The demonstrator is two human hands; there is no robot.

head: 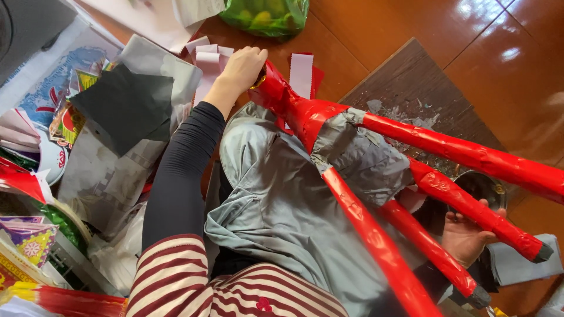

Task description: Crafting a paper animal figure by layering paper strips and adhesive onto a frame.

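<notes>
— Head view: where's the red-wrapped frame (376, 176)?
— Across your lap; your left hand (242, 69) grips its top joint, your right hand (467, 238) lies open under a leg.
— Wrapped?
— Legs red; grey paper at the joint remains bare.

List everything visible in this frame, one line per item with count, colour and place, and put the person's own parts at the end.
Wrapped stick frame: one, four red rods joined by a grey patch, across the lap.
Grey garment: one, over the lap under the frame.
Paper strips: several, pale pink, beside the left hand.
Dark sheet: one, black-grey, on the paper pile at left.
Green bag: one, top centre on the floor.
Brown mat: one, littered with scraps, right of centre.
Round dark object: one, by the right hand; what it is cannot be told.
Left hand: grips the frame's tip.
Right hand: palm up beneath the rods.
</notes>
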